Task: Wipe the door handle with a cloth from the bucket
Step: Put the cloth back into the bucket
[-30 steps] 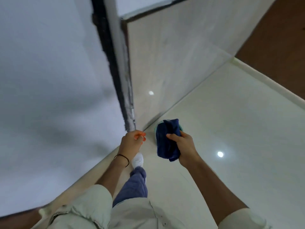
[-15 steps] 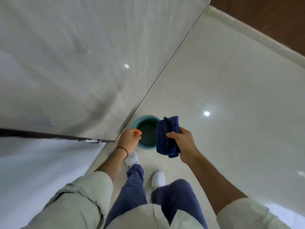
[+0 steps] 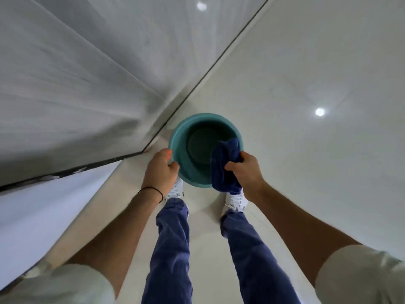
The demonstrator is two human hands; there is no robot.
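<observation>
A teal bucket stands on the pale tiled floor just beyond my feet, close to a wall corner. Its inside looks dark and I cannot tell what it holds. My right hand grips a bunched dark blue cloth, which hangs over the bucket's right rim. My left hand hovers at the bucket's left rim with its fingers curled and nothing in them. No door handle is in view.
A glossy grey wall panel fills the upper left and meets the floor along a dark seam. A lighter surface with a dark edge lies at lower left. My legs and white shoes stand just below the bucket.
My view has tipped downward, so the bucket now sits in the middle. Both hands have come lower toward the bucket, the cloth still held in my right hand.
</observation>
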